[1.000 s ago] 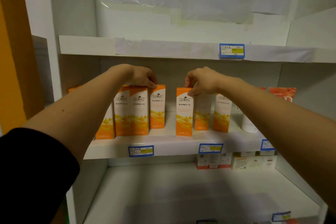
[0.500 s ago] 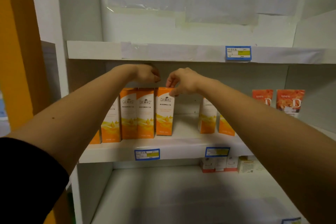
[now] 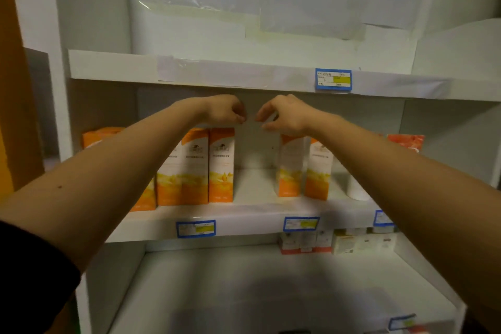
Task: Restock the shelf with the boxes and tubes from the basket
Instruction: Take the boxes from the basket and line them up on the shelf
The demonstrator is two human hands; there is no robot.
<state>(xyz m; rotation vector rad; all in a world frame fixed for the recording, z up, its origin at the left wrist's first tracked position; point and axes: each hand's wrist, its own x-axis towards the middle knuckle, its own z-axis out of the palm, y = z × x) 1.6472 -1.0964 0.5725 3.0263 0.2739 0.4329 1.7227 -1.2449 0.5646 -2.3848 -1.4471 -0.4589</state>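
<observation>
Over middle shelf [image 3: 244, 214], our left hand [image 3: 225, 112] and right hand [image 3: 282, 116] hover loosely curled, empty; orange boxes [image 3: 221, 165] aligned, gap remains; next, probably fetch stock from basket.

My left hand [image 3: 226, 112] and right hand [image 3: 282, 116] hover with curled fingers, holding nothing, above orange boxes [image 3: 221, 165] standing on the shelf [image 3: 252, 217]. A gap separates two box groups.

Boxes [image 3: 221, 165] upright on shelf [image 3: 244, 214]
</observation>
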